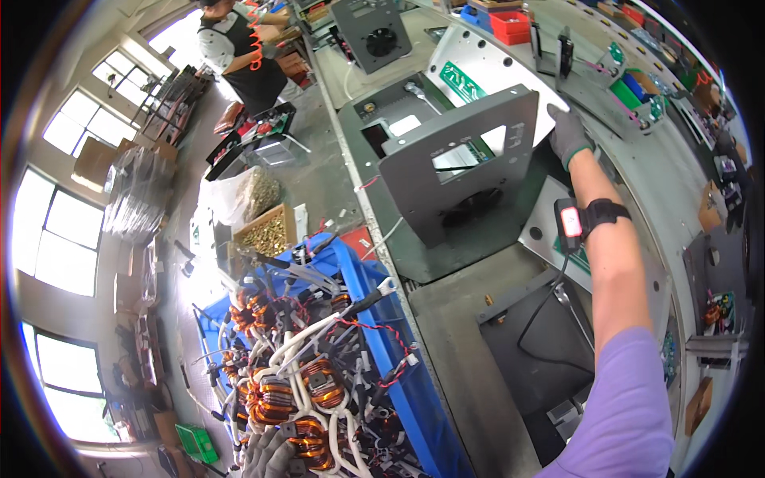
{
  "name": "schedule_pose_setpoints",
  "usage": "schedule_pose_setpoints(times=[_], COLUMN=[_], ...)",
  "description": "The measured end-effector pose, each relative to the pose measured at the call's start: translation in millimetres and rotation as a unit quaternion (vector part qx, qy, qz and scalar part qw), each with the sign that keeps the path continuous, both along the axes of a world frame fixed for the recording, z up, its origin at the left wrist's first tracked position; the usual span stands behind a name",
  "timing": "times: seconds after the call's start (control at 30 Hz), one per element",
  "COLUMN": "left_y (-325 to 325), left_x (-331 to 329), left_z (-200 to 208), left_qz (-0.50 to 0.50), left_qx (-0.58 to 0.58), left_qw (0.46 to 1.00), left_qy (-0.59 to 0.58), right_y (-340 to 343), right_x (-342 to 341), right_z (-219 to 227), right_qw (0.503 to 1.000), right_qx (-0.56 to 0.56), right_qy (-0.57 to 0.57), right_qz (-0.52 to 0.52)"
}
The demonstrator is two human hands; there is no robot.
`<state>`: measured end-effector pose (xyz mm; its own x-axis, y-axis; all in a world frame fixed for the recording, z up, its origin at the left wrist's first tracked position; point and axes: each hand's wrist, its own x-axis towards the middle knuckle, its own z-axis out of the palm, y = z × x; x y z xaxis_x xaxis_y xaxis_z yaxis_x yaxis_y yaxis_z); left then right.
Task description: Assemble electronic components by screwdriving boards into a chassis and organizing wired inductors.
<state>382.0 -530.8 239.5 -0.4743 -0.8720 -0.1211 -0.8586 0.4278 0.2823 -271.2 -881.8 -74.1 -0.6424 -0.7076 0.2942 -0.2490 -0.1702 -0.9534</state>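
In a grey glove, my left hand (269, 456) is down in the blue bin (426, 422) at the lower edge of the view. Its fingers close against a copper-wound coil (311, 443) among several others with white leads; part of the grip is hidden. My right arm reaches far forward, and my gloved right hand (570, 137) grips the right edge of a white metal panel (510, 76). That panel leans behind a dark grey metal housing (458, 179), which has a rectangular cutout and a round fan opening.
A box of brass fittings (268, 232) stands behind the bin. Another grey housing (370, 36) and a red bin (510, 28) are farther along the bench. A dark metal tray (534, 342) lies near my right arm. At the far left, a person (247, 68) stands working.
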Motion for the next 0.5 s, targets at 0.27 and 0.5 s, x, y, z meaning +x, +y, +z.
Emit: schedule_pose_setpoints(times=[0.27, 0.5], left_y=[-1.0, -1.4], left_x=[2.3, 20.0], left_z=[1.6, -5.3], left_qz=[-0.007, -0.001], left_qx=[-0.048, -0.085], left_qw=[0.999, 0.995], left_qy=[0.021, 0.058], right_y=[31.5, 63.2], right_x=[70.1, 113.9], right_z=[49.9, 84.2], right_qw=[0.992, 0.929], right_qx=[0.056, 0.119], right_qy=[-0.082, -0.346], right_qz=[0.080, 0.057])
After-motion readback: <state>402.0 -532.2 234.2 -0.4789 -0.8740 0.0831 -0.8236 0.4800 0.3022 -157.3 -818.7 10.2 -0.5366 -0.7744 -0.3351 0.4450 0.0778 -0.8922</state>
